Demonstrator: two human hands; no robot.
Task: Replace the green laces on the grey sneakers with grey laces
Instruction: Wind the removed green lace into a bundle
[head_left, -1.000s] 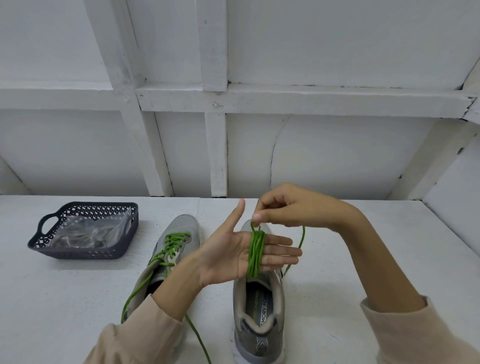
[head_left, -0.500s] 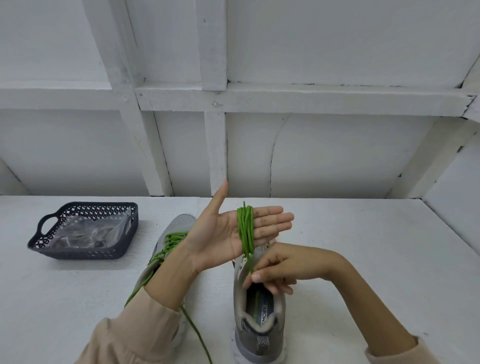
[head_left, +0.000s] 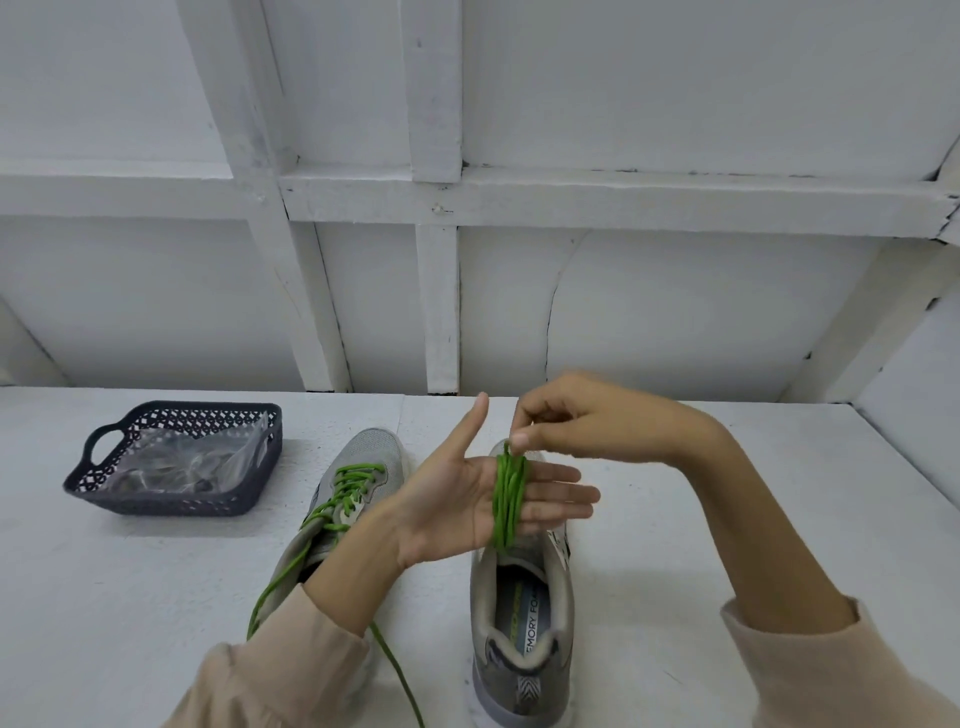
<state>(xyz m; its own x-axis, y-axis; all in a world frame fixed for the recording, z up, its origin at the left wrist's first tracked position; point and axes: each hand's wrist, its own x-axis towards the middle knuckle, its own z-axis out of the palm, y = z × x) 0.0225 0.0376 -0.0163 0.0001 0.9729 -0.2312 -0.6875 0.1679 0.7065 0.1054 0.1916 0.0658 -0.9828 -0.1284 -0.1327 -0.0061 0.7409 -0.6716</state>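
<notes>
Fingers (head_left: 563, 491) of the left hand (head_left: 452, 506) straight, together, palm up | green lace (head_left: 506, 501) coiled round all four near their bases | right hand (head_left: 587, 421) pinches the coil's top between thumb and forefinger | both above the unlaced grey sneaker (head_left: 524, 623) at the table's (head_left: 727, 519) near edge

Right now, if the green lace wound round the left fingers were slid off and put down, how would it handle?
Probably floppy: the green lace wraps tightly round the left hand's straight fingers. Likely to uncoil once off, since no knot shows and only the right hand pinches its top. Thin cord, so probably light.
</notes>
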